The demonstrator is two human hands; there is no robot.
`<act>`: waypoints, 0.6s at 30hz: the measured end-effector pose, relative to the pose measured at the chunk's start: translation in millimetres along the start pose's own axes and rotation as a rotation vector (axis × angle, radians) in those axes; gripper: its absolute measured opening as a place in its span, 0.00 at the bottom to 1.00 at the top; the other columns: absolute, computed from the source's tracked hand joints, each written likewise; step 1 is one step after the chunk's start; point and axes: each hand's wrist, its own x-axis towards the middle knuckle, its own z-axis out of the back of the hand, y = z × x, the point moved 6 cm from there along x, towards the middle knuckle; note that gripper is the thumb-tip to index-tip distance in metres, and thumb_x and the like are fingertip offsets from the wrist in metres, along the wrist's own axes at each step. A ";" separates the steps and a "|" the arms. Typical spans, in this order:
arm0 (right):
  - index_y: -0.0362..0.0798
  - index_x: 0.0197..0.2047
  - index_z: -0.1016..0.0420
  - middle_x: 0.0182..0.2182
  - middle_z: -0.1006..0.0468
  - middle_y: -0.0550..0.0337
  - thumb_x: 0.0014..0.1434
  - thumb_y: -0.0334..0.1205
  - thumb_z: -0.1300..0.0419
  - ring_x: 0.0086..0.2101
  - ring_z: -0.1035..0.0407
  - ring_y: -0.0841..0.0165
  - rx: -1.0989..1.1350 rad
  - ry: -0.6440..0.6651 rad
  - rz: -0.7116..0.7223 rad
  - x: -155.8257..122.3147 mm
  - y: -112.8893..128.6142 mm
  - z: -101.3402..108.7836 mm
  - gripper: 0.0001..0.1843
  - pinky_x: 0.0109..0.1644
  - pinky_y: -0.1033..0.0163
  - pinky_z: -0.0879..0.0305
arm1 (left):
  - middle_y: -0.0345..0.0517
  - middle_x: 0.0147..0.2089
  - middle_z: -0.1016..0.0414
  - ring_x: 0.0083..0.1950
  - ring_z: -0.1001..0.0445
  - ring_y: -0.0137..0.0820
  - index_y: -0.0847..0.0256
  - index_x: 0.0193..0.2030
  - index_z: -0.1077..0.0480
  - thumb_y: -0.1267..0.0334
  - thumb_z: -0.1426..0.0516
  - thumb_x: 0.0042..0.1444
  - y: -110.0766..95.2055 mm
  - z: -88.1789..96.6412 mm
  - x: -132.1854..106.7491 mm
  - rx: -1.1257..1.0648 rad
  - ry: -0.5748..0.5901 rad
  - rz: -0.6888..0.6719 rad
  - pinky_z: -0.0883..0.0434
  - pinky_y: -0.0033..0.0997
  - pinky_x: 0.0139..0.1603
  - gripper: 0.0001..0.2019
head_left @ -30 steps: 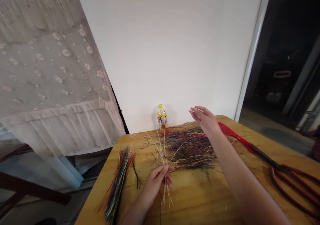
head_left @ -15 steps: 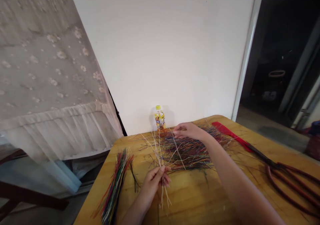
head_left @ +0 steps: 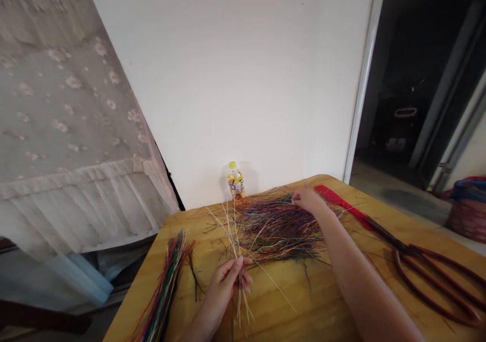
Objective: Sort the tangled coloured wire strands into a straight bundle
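Observation:
My left hand (head_left: 232,276) is closed in a pinch around several pale, thin wires (head_left: 230,233). They fan out upward and stick out below the fingers. One longer pale strand (head_left: 275,283) slants down to the right beside that hand. Over the far part of a tangled pile of multicoloured wires (head_left: 273,233), my right hand (head_left: 307,200) has its fingertips pressed together. Whatever is between them is too thin to make out. On the left of the table lies a thick bundle of coloured wires (head_left: 165,286), with a small dark bunch (head_left: 195,276) next to it.
Large scissors (head_left: 410,251) with a red cover (head_left: 337,200) over the blades lie along the right side of the wooden table (head_left: 304,311). A yellow-capped bottle (head_left: 235,182) stands at the back against the white wall. A patterned curtain (head_left: 68,104) hangs at left.
My right hand has moved right over the wire pile, and its fingers have closed together. My left hand keeps its hold on the pale wires. The view has shifted slightly right.

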 end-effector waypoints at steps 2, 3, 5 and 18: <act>0.48 0.28 0.21 0.30 0.19 0.56 0.49 0.30 0.39 0.35 0.26 0.64 -0.018 0.025 -0.003 -0.1 1.4 -9.3 0.05 0.39 0.65 0.36 | 0.43 0.22 0.28 0.22 0.33 0.27 0.66 0.35 0.24 0.41 0.40 0.45 -0.2 0.1 0.0 -0.005 0.001 -0.005 0.38 0.27 0.27 0.25; 0.48 0.30 0.21 0.32 0.19 0.56 0.51 0.31 0.39 0.36 0.27 0.64 -0.034 0.031 -0.014 -0.5 2.2 -12.3 0.06 0.40 0.65 0.36 | 0.43 0.22 0.28 0.22 0.33 0.27 0.66 0.36 0.24 0.41 0.40 0.46 -0.1 0.4 0.0 -0.006 0.000 -0.007 0.38 0.27 0.27 0.25; 0.48 0.32 0.21 0.35 0.20 0.53 0.53 0.33 0.40 0.38 0.27 0.63 -0.071 0.035 -0.045 -1.8 4.1 -15.2 0.06 0.41 0.63 0.36 | 0.43 0.22 0.28 0.22 0.33 0.26 0.66 0.36 0.24 0.42 0.40 0.46 0.5 0.9 0.0 -0.002 0.000 -0.007 0.38 0.27 0.27 0.25; 0.51 0.33 0.20 0.38 0.21 0.48 0.54 0.41 0.39 0.42 0.28 0.55 -0.199 0.096 -0.163 -10.2 15.0 -17.3 0.07 0.41 0.55 0.34 | 0.42 0.22 0.28 0.21 0.33 0.26 0.66 0.35 0.24 0.42 0.40 0.45 -4.5 -4.0 -3.3 -0.015 -0.002 0.001 0.38 0.26 0.26 0.25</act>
